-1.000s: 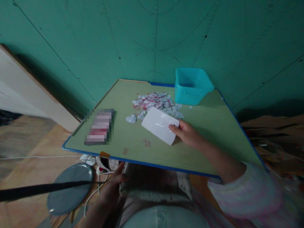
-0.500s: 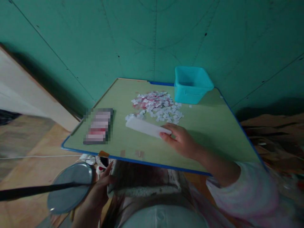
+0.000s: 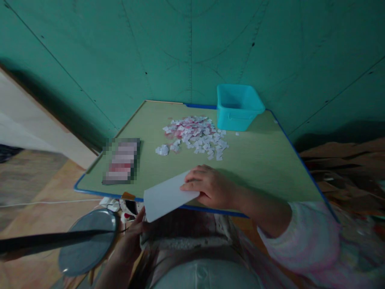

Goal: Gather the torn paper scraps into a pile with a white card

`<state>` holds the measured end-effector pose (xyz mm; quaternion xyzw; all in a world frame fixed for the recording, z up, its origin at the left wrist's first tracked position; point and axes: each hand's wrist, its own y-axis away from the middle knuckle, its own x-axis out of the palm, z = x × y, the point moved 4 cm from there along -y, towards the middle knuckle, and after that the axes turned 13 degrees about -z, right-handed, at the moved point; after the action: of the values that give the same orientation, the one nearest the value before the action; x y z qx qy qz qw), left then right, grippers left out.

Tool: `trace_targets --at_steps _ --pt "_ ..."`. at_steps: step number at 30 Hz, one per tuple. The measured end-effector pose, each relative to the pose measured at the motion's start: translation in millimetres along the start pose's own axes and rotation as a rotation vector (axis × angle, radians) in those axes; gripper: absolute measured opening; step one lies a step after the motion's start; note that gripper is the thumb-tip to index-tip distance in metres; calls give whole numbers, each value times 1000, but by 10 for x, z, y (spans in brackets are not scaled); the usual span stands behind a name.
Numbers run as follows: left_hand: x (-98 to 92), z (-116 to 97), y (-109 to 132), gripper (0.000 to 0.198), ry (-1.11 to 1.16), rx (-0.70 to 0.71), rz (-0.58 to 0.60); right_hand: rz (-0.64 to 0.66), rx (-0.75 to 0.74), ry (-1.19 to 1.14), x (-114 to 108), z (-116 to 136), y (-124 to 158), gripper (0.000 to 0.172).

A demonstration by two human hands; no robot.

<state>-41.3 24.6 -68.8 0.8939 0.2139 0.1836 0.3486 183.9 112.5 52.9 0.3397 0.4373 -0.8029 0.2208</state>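
Note:
In my right hand [image 3: 210, 186] is a stiff white card [image 3: 167, 196], pinched at its right end. The card slants down to the left across the table's front edge, its lower end above an open, whitish bag-like container [image 3: 186, 243] with a dark inside, at my lap. My left hand [image 3: 132, 237] is closed at that container's left rim; what the fingers grip is partly hidden. Beyond the card, many small white and pinkish paper pieces [image 3: 195, 134] lie in a loose pile, with a small clump [image 3: 162, 150] to the left.
A turquoise plastic bin [image 3: 239, 118] stands at the table's back right. A blurred-out flat dark-edged object [image 3: 122, 160] lies on the left. The greenish table [image 3: 258, 160] has blue edging. A round grey stool [image 3: 88, 241] is below left, and cardboard [image 3: 345, 160] lies at right.
My right hand has drawn the white card from beside the paper pile toward me and turned it, so its left end now hangs over the table edge. My left hand stays at the rim.

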Motion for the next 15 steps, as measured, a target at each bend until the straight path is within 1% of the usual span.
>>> trace_targets --at_steps 3,6,10,15 --pt "-23 -13 -32 52 0 44 34 -11 10 4 -66 -29 22 23" --pt "-26 -28 -14 58 -16 54 51 -34 34 -2 -152 -82 55 27" --pt "-14 -39 46 64 -7 55 45 -79 45 -38 -274 -135 80 30" --pt "34 -42 98 62 12 42 22 -163 107 -58 -395 -230 100 26"
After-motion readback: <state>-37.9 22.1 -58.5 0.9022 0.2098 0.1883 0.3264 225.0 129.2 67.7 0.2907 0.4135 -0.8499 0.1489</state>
